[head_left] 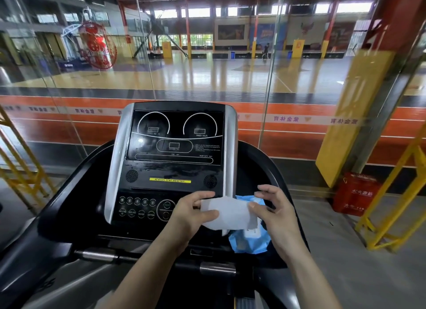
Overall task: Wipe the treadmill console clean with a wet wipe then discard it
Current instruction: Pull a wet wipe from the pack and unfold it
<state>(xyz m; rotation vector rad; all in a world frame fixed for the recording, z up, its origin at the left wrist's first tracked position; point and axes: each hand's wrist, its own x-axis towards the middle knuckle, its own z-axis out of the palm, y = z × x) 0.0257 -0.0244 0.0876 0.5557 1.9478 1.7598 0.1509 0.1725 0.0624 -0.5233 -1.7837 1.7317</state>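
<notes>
I see both hands, left (192, 213) and right (274, 208), pinching a white wipe (228, 213) before the console (173, 147), above a blue pack (250, 238).

One console (173, 161), one wet wipe (228, 213), one blue pack (250, 239), two hands.

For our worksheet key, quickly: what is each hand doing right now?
Left hand: grips the wet wipe.
Right hand: pinches the wipe's other edge.
</notes>
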